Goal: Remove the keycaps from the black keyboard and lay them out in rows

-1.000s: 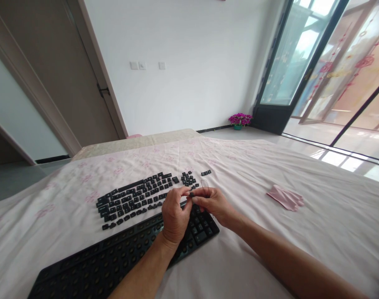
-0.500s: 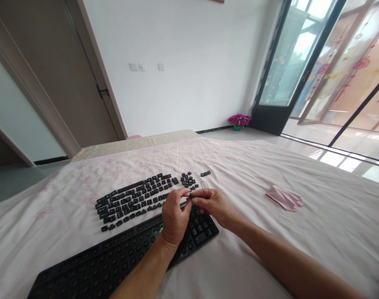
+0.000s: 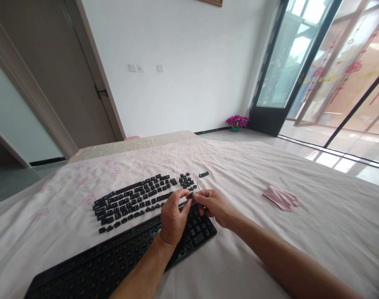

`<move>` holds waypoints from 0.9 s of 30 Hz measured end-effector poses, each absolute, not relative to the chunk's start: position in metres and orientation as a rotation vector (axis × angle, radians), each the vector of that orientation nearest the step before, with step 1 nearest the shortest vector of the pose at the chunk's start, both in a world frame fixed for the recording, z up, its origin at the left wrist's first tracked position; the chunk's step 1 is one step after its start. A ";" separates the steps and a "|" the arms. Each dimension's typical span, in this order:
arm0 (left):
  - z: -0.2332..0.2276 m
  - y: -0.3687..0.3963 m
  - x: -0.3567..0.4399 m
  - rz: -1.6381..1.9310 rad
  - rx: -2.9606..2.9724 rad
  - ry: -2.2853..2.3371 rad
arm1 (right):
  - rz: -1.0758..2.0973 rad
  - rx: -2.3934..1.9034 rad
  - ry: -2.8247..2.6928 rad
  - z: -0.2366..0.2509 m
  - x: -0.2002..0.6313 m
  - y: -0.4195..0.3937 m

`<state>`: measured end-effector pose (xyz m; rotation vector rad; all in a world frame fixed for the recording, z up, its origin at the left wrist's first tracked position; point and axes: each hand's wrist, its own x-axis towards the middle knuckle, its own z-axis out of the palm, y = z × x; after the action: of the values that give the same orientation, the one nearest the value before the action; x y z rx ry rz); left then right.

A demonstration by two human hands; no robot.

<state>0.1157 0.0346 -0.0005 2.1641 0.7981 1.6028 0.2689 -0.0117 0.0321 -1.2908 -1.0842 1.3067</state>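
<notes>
A black keyboard (image 3: 99, 265) lies on the sheet with most keycaps removed; only a block of keys at its right end (image 3: 199, 232) remains. Several loose black keycaps (image 3: 133, 201) are laid out in rows beyond it. My left hand (image 3: 172, 218) and my right hand (image 3: 212, 205) meet above the keyboard's right end. Between their fingertips is a small black keycap (image 3: 191, 194). My right hand also holds a thin wire keycap puller (image 3: 201, 185), whose loop sticks up past the fingers.
A pale floral sheet (image 3: 270, 249) covers the bed. A pink cloth (image 3: 281, 198) lies to the right. Beyond are a brown door (image 3: 52, 74), a white wall, glass doors (image 3: 301, 62) and a pot of purple flowers (image 3: 237, 121).
Both hands stay together over the keyboard's right end, fingers shifting slightly on the keycap. The camera has tilted a little, so the scene sits slightly lower and left.
</notes>
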 end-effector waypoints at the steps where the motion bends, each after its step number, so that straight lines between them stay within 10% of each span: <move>1: 0.000 0.035 0.116 1.589 2.151 0.794 | 1.320 -1.291 -1.082 0.032 0.269 -0.012; 27: 0.009 0.045 0.118 0.975 1.026 0.591 | 1.299 -1.276 -1.013 0.033 0.277 -0.002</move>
<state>0.1185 0.0450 0.0094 1.0260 0.5914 0.9746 0.2774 -0.0017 0.0327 -1.2763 -1.0135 1.2985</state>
